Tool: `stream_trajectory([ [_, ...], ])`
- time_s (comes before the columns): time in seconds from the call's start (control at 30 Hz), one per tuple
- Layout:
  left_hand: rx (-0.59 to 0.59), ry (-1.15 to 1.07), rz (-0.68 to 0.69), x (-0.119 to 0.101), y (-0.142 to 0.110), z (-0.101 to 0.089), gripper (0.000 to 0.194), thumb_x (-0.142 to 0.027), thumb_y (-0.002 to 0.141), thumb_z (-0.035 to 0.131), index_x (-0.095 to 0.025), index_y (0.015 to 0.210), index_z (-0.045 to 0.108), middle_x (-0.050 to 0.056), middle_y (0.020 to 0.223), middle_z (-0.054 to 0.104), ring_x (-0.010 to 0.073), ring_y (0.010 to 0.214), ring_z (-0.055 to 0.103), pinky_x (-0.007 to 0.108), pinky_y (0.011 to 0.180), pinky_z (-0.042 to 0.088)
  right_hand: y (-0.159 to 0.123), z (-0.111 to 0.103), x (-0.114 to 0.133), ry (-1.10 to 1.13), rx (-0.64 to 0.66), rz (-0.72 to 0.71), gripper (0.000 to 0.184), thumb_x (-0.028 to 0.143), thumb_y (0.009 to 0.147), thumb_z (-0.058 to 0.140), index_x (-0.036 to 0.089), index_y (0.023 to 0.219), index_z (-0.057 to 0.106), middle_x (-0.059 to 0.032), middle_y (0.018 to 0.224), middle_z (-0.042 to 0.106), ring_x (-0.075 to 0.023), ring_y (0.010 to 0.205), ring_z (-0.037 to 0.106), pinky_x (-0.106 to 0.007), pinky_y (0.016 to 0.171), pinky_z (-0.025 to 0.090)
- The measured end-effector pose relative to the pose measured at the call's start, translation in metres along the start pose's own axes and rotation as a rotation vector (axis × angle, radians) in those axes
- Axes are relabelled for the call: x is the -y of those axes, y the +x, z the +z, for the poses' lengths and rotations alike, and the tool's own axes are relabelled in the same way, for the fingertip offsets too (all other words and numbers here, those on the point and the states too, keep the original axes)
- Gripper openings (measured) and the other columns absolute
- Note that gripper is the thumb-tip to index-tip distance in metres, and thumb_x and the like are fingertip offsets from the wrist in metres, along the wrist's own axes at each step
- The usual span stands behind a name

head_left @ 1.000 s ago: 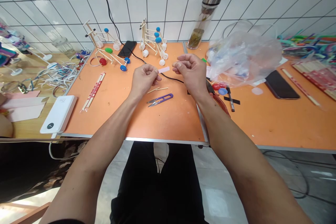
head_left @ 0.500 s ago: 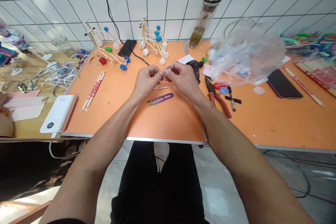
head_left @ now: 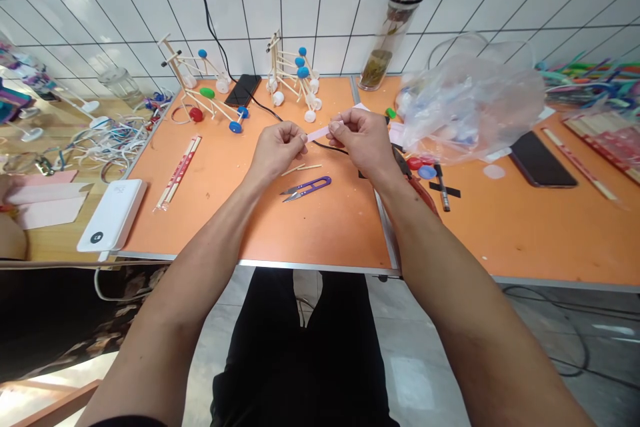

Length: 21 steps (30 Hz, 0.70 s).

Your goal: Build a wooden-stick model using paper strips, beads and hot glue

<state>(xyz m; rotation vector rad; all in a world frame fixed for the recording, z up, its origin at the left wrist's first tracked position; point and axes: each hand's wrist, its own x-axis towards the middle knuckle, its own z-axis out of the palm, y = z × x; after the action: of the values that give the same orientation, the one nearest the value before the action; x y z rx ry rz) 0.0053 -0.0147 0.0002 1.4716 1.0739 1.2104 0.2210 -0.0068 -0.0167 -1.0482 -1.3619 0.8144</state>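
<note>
A narrow pale pink strip of paper (head_left: 318, 134) is stretched between my two hands above the orange table. My left hand (head_left: 276, 151) pinches its left end between thumb and fingers. The other end is pinched by my right hand (head_left: 366, 141). Below the strip lie short broken wooden sticks (head_left: 306, 167) and a pair of purple thread snips (head_left: 316, 185). Behind my right wrist, red-handled pliers (head_left: 424, 195) are partly covered. The black glue gun is mostly hidden by my right hand, its cord (head_left: 270, 110) running behind the strip.
Two stick models with coloured caps (head_left: 210, 99) (head_left: 293, 73) stand at the back. Right of them are a tea bottle (head_left: 383, 47), a plastic bag (head_left: 475, 103) and a phone (head_left: 543, 160). Wrapped chopsticks (head_left: 179, 173) and a power bank (head_left: 113, 215) lie left. Another person's arm (head_left: 10, 237) shows at the left edge.
My hands have drawn apart, the right one moving right and slightly up. The pink paper strip now shows between them, and my right hand covers the glue gun.
</note>
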Motion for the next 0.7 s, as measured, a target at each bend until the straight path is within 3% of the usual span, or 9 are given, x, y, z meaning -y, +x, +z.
stream_trajectory([
  [0.17, -0.116, -0.028, -0.011, -0.001, 0.003, -0.006, 0.033, -0.027, 0.099, 0.092, -0.022, 0.079, 0.067, -0.001, 0.071, 0.077, 0.0094, 0.056, 0.066, 0.019, 0.055, 0.050, 0.002, -0.006, 0.002, 0.010, -0.043, 0.020, 0.036, 0.051, 0.100, 0.095, 0.026, 0.094, 0.071, -0.0009, 0.085, 0.077, -0.0163, 0.074, 0.076, -0.030, 0.071, 0.071],
  [0.27, -0.062, -0.045, -0.024, -0.006, -0.001, 0.001, 0.029, -0.035, 0.098, 0.097, -0.022, 0.089, 0.073, 0.001, 0.081, 0.082, 0.0104, 0.062, 0.069, 0.020, 0.058, 0.052, -0.003, 0.001, 0.006, 0.021, 0.000, 0.011, 0.039, 0.056, 0.100, 0.096, 0.026, 0.096, 0.070, -0.0012, 0.088, 0.077, -0.0171, 0.078, 0.078, -0.032, 0.078, 0.073],
  [0.4, -0.014, -0.051, -0.032, -0.009, -0.006, 0.009, 0.028, -0.030, 0.098, 0.096, -0.020, 0.085, 0.073, 0.001, 0.079, 0.081, 0.0099, 0.063, 0.068, 0.021, 0.061, 0.053, -0.009, 0.008, 0.012, 0.037, 0.053, 0.012, 0.041, 0.060, 0.100, 0.096, 0.027, 0.097, 0.072, -0.0019, 0.090, 0.078, -0.0191, 0.083, 0.079, -0.036, 0.083, 0.075],
  [0.7, -0.004, -0.051, -0.021, -0.007, -0.005, 0.007, 0.036, -0.034, 0.095, 0.101, -0.020, 0.079, 0.071, 0.001, 0.071, 0.079, 0.0099, 0.059, 0.066, 0.020, 0.059, 0.051, -0.011, 0.016, 0.010, 0.069, 0.121, 0.015, 0.043, 0.053, 0.087, 0.107, 0.026, 0.097, 0.075, -0.0003, 0.089, 0.080, -0.0179, 0.079, 0.077, -0.034, 0.077, 0.071],
])
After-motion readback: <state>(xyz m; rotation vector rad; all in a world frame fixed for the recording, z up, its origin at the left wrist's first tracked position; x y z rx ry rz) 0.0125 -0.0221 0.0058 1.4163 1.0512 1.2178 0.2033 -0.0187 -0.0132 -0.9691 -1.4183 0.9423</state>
